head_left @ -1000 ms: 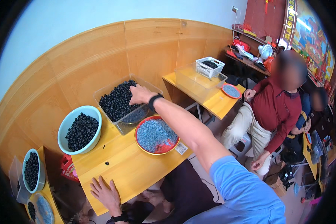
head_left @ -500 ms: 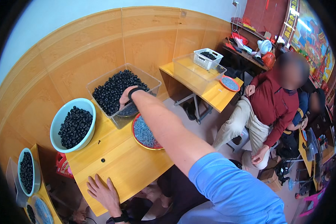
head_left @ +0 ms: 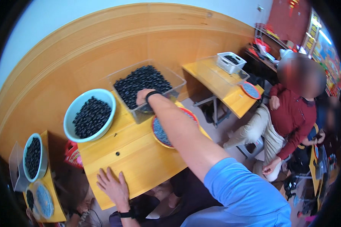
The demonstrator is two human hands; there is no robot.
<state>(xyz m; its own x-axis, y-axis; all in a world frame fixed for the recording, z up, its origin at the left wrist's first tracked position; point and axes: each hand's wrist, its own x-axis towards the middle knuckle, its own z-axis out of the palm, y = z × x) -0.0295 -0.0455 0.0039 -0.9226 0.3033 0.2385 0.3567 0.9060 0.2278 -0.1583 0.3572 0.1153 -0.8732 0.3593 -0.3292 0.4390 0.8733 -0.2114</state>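
Observation:
My right hand (head_left: 143, 97) reaches into a clear plastic bin (head_left: 142, 114) at the table's far side, its fingers down by the near wall and mostly hidden. A heap of small black rings (head_left: 142, 81) fills the bin. Under my right forearm, partly covered by it, sits a round red and yellow tray (head_left: 155, 137) of small blue-grey pieces (head_left: 162, 134). My left hand (head_left: 113, 186) lies flat on the table's near left edge, fingers spread, holding nothing. A loose black ring (head_left: 117, 154) and a small dark piece (head_left: 115, 134) lie on the tabletop beyond it.
Left of the bin stands a light blue basin (head_left: 70, 120) of black rings. A side table at far left bears another basin (head_left: 44, 160) and a round tray (head_left: 44, 200). At right, a seated person (head_left: 291, 117) is beside a second yellow table (head_left: 236, 102) with a white basket (head_left: 231, 67).
My view has shifted, so the table and bin appear farther right. My right hand remains in the bin, now closer to its near wall. My left hand stays flat on the table.

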